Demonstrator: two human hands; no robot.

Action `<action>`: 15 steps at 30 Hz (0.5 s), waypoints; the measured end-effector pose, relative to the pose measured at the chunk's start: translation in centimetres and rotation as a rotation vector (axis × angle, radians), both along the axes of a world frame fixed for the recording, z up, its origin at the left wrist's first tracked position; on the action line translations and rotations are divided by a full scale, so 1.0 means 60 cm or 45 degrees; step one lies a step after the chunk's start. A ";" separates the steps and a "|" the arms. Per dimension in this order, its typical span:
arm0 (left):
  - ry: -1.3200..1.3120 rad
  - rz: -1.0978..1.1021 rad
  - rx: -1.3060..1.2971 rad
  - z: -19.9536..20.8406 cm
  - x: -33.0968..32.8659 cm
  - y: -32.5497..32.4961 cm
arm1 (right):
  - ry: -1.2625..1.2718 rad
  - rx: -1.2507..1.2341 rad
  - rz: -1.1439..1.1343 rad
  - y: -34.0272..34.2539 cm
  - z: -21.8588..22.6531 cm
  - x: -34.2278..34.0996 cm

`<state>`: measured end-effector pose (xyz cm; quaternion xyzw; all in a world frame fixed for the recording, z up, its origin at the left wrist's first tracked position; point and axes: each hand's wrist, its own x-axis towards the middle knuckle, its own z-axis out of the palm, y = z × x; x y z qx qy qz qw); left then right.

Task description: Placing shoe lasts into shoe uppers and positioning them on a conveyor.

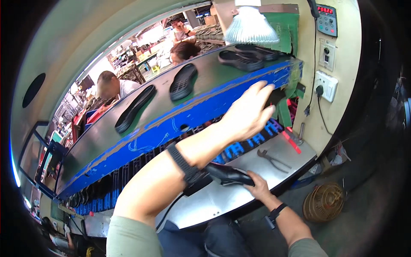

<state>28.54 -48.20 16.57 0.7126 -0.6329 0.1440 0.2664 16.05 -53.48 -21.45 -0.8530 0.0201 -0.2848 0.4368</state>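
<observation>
My left hand [250,113] reaches across to the right, in front of the blue edge of a raised shelf [184,115]. Its fingers are spread and nothing shows in them. Lower down, over the metal worktop [192,210], my right hand [258,185] grips one end of a black shoe [229,174]. My left forearm hides part of what lies beyond the shoe. On the shelf lie black shoe soles: a narrow one [135,109] at the left, one with a grid pattern [184,81] in the middle, and a pair [242,61] at the right.
Pliers [274,161] and a red-handled tool [291,141] lie on the worktop's right side. A lamp [251,28] hangs above the shelf. A control panel [326,20] and a plugged socket [326,86] are on the right wall. A woven basket [323,202] stands below. Other people sit beyond.
</observation>
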 end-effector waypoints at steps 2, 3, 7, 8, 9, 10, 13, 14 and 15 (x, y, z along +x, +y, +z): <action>0.056 -0.112 -0.107 0.011 0.035 -0.138 | -0.037 -0.032 -0.001 -0.002 -0.006 0.017; 0.119 -0.155 -0.161 0.023 0.057 -0.195 | -0.073 -0.043 0.024 0.006 0.007 0.017; 0.061 0.217 -0.130 0.043 0.180 -0.346 | -0.158 -0.029 0.032 -0.006 0.019 0.014; 0.102 0.248 -0.080 0.045 0.217 -0.343 | -0.144 -0.032 0.012 -0.009 0.023 0.015; 0.148 0.271 -0.025 0.047 0.249 -0.330 | -0.120 -0.015 0.004 -0.014 0.027 0.013; 0.032 0.356 0.049 0.043 0.297 -0.308 | -0.168 -0.020 -0.006 -0.008 0.035 0.018; -0.256 0.788 0.248 0.041 0.282 -0.285 | -0.202 0.017 -0.064 -0.017 0.026 0.022; -0.244 0.775 0.194 0.054 0.260 -0.270 | -0.180 -0.016 -0.047 -0.018 0.016 0.019; -0.253 0.783 0.193 0.062 0.256 -0.252 | -0.170 -0.054 -0.017 -0.017 0.016 0.018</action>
